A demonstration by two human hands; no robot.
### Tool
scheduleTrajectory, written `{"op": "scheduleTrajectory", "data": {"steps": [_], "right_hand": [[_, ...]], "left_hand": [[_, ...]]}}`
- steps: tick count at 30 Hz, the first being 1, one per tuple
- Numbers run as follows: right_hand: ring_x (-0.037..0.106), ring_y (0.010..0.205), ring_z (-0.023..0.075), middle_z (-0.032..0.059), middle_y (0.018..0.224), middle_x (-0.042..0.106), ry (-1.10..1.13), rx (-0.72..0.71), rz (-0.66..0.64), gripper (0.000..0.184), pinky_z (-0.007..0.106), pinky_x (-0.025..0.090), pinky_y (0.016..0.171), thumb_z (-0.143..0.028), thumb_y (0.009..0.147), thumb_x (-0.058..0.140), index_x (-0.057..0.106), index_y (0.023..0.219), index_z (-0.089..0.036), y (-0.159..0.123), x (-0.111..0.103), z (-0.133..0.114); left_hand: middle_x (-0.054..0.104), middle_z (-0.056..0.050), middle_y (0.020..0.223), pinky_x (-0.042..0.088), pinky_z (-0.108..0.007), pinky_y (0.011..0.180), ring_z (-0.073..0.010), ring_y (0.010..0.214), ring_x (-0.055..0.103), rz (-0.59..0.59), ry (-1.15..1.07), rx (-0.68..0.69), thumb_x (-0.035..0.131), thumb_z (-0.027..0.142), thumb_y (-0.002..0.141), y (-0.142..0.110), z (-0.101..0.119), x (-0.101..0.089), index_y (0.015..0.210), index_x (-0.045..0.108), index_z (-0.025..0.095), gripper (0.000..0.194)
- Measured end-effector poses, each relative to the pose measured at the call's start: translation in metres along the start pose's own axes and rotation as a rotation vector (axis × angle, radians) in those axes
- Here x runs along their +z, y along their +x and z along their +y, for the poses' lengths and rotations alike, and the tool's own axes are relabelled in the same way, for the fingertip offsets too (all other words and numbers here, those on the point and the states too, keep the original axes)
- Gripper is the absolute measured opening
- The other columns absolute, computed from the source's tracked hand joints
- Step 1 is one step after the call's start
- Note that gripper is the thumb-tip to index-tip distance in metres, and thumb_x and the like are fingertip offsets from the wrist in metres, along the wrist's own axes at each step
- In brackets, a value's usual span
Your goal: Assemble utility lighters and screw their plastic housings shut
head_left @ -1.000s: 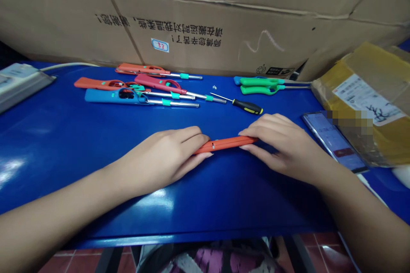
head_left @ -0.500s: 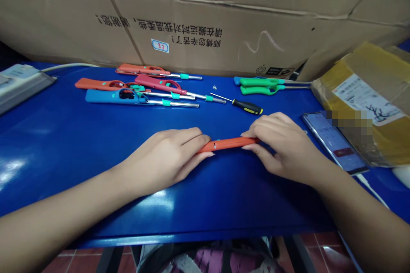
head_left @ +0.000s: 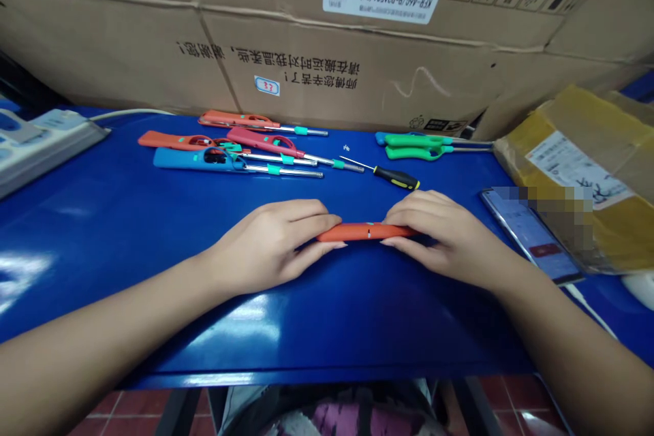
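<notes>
Over the blue table, both hands hold a long orange lighter handle (head_left: 352,231) level, its narrow side with a small slot facing me. My left hand (head_left: 273,242) pinches the left end between thumb and fingers. Around the right end, my right hand (head_left: 442,235) is closed in the same way, and its fingers hide that end. No metal tube of this lighter can be seen. Beyond the hands lies a black and yellow screwdriver (head_left: 396,178), with small screws (head_left: 346,148) by its tip.
Behind on the left lie a blue lighter (head_left: 199,159), a red lighter (head_left: 263,141) and orange ones (head_left: 238,120). Green lighters (head_left: 416,146) rest at back right. A large carton (head_left: 286,48) walls the rear. To the right are a phone (head_left: 531,235) and taped box (head_left: 562,122); a power strip (head_left: 51,143) is left.
The slot on the orange handle has shifted from near my left fingers toward my right ones. Both hands keep their hold, and the view has tilted slightly upward.
</notes>
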State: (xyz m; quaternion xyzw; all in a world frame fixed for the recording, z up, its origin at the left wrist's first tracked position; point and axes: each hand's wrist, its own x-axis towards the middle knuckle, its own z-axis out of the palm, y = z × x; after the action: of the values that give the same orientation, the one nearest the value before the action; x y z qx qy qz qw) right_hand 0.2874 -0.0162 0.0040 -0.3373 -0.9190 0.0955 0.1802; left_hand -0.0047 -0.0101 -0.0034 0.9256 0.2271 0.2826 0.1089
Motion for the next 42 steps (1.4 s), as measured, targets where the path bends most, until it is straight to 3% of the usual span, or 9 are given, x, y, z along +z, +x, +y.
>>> {"op": "scheduleTrajectory", "data": {"steps": [8, 11, 14, 17, 20, 25, 27, 36, 42], "right_hand": [[0.066, 0.085, 0.0211, 0.0072, 0.093, 0.074, -0.069, -0.018, 0.132, 0.014, 0.035, 0.05, 0.079, -0.029, 0.098, 0.062, 0.068, 0.097, -0.017, -0.001, 0.008, -0.008], [0.07, 0.093, 0.0214, 0.0077, 0.101, 0.076, -0.123, 0.005, 0.172, 0.018, 0.035, 0.051, 0.082, -0.025, 0.102, 0.055, 0.068, 0.11, -0.016, 0.0, 0.008, -0.009], [0.07, 0.102, 0.0229, 0.009, 0.116, 0.074, -0.184, -0.004, 0.118, 0.035, 0.036, 0.053, 0.082, -0.034, 0.104, 0.053, 0.06, 0.134, -0.017, 0.003, 0.01, -0.012], [0.071, 0.097, 0.0243, 0.0093, 0.118, 0.072, -0.243, -0.041, 0.023, 0.048, 0.037, 0.054, 0.075, -0.045, 0.102, 0.052, 0.055, 0.142, -0.019, 0.004, 0.012, -0.016], [0.072, 0.1, 0.0226, 0.0096, 0.116, 0.074, -0.21, -0.043, 0.075, 0.037, 0.035, 0.055, 0.08, -0.035, 0.106, 0.047, 0.061, 0.134, -0.015, 0.002, 0.015, -0.017], [0.072, 0.095, 0.019, 0.008, 0.108, 0.076, -0.097, -0.047, 0.165, 0.025, 0.029, 0.053, 0.079, -0.028, 0.105, 0.049, 0.066, 0.118, -0.015, -0.002, 0.015, -0.016], [0.072, 0.092, 0.0177, 0.0062, 0.105, 0.076, -0.058, -0.049, 0.162, 0.021, 0.028, 0.052, 0.078, -0.031, 0.103, 0.054, 0.066, 0.114, -0.017, -0.001, 0.015, -0.018], [0.074, 0.084, 0.02, 0.007, 0.097, 0.077, -0.13, -0.022, 0.176, 0.022, 0.03, 0.051, 0.071, -0.034, 0.102, 0.057, 0.068, 0.095, -0.016, 0.001, 0.022, -0.024], [0.075, 0.095, 0.0174, 0.004, 0.104, 0.079, -0.057, 0.016, 0.214, 0.02, 0.027, 0.053, 0.081, -0.036, 0.1, 0.062, 0.07, 0.109, -0.02, 0.0, 0.021, -0.017]], "left_hand": [[0.072, -0.01, 0.086, 0.053, -0.028, 0.068, -0.0171, 0.073, 0.066, 0.046, -0.006, -0.011, 0.063, 0.023, 0.097, 0.001, 0.01, 0.0, 0.104, 0.073, 0.006, 0.02], [0.068, -0.003, 0.07, 0.049, -0.023, 0.056, -0.0126, 0.059, 0.06, 0.071, -0.256, -0.335, 0.066, 0.031, 0.095, 0.007, 0.016, -0.001, 0.09, 0.075, 0.013, 0.021], [0.064, 0.002, 0.055, 0.044, -0.02, 0.042, -0.0107, 0.043, 0.055, 0.083, -0.693, -0.742, 0.065, 0.041, 0.095, 0.012, 0.016, 0.003, 0.1, 0.076, 0.016, 0.028], [0.065, 0.002, 0.053, 0.046, -0.019, 0.04, -0.0105, 0.04, 0.055, 0.087, -0.94, -0.888, 0.061, 0.042, 0.096, 0.014, 0.01, 0.008, 0.106, 0.075, 0.015, 0.032], [0.071, -0.002, 0.064, 0.054, -0.019, 0.051, -0.0105, 0.051, 0.063, 0.108, -0.808, -0.783, 0.059, 0.045, 0.098, 0.012, 0.002, 0.009, 0.097, 0.078, 0.014, 0.036], [0.076, -0.007, 0.098, 0.057, -0.019, 0.08, -0.0133, 0.085, 0.072, 0.147, -0.315, -0.174, 0.079, 0.026, 0.086, 0.005, 0.0, 0.009, 0.107, 0.077, 0.013, 0.024], [0.076, -0.008, 0.1, 0.056, -0.019, 0.087, -0.0126, 0.09, 0.072, 0.146, -0.207, -0.037, 0.076, 0.017, 0.088, 0.004, 0.004, 0.01, 0.111, 0.075, 0.01, 0.024], [0.072, -0.008, 0.094, 0.056, -0.022, 0.074, -0.0126, 0.082, 0.067, 0.187, -0.084, -0.019, 0.07, 0.012, 0.092, 0.002, 0.017, 0.016, 0.112, 0.071, 0.006, 0.021], [0.072, -0.006, 0.089, 0.055, -0.023, 0.07, -0.0136, 0.078, 0.067, 0.19, -0.129, -0.066, 0.07, 0.014, 0.092, 0.003, 0.01, 0.015, 0.111, 0.071, 0.01, 0.02]]}}
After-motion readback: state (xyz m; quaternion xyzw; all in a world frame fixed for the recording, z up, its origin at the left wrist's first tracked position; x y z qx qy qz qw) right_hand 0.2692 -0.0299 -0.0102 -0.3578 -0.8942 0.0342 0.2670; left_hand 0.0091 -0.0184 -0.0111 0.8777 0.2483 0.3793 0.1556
